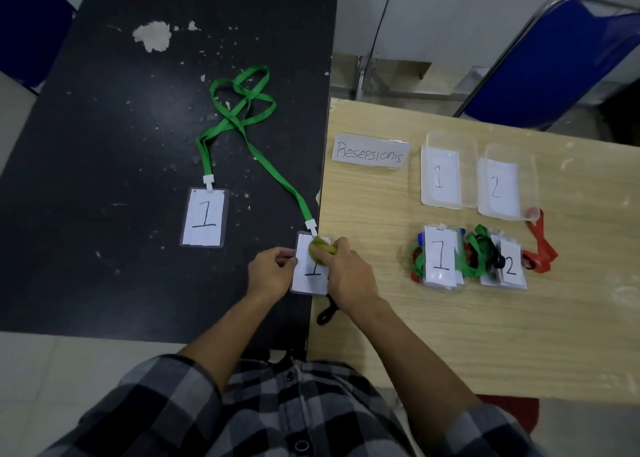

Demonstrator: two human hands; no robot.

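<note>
Your left hand (272,269) pinches the badge (306,278) at the black table's (104,144) right edge, right hand (346,278) grips the cloth (320,248) on it — scrub hard and it could skid off, dragging the lanyard (273,176).

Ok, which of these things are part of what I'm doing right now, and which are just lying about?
In the job: left hand pinching the held badge card; right hand pressing the cloth on it; its green lanyard.

Lying about for now: second badge card, Resepsionis sign, box 1, box 2, badge pile, red lanyard.
</note>
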